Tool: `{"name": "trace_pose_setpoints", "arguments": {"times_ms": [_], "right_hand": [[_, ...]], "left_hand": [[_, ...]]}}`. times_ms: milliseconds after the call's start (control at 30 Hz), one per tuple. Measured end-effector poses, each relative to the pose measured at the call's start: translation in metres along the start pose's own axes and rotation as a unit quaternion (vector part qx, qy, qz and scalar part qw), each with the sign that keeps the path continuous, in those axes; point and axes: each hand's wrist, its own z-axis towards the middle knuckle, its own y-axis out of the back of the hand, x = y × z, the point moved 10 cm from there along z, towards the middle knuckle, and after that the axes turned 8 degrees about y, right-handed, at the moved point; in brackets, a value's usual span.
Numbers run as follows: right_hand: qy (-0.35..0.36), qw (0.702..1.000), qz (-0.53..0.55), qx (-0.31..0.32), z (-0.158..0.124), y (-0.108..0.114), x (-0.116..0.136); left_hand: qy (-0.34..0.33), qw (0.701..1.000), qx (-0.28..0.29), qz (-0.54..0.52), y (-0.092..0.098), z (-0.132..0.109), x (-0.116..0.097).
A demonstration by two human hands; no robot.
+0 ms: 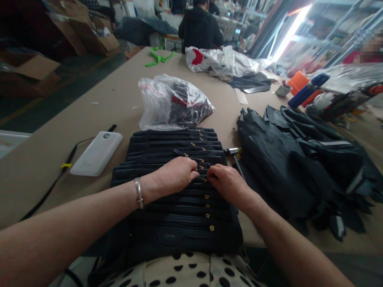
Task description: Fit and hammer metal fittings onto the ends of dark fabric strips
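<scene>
A stack of black zippered pieces (182,215), overlapping in rows, lies in front of me at the table's near edge. Gold zipper sliders and thin black pulls line its right side. My left hand (178,175), with a silver bangle at the wrist, is closed over the middle rows, its thumb and finger pinching at a zipper pull (201,179). Just to its right, my right hand (226,182) has its fingers pressed together at the same rows' right edge. What lies between those right fingertips is hidden.
Beyond the stack sits a clear plastic bag (176,103) with dark contents. A white power bank (97,154) and a black cord lie left. Dark fabric pieces (293,159) are heaped right, beside a metal-headed tool (232,151). A person (200,28) sits farther back.
</scene>
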Motion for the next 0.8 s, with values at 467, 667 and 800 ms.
{"name": "trace_pose_setpoints", "arguments": {"times_ms": [467, 667, 800], "right_hand": [[0.086, 0.977, 0.038, -0.190, -0.006, 0.023, 0.058], [0.029, 0.978, 0.124, -0.165, -0.005, 0.020, 0.038], [0.008, 0.962, 0.227, -0.153, -0.007, 0.018, 0.028]], "left_hand": [[0.155, 0.838, 0.056, -0.521, -0.024, -0.012, 0.001], [0.161, 0.843, 0.068, -0.508, -0.029, -0.014, 0.002], [0.156, 0.855, 0.108, -0.482, -0.033, -0.018, -0.001]]}}
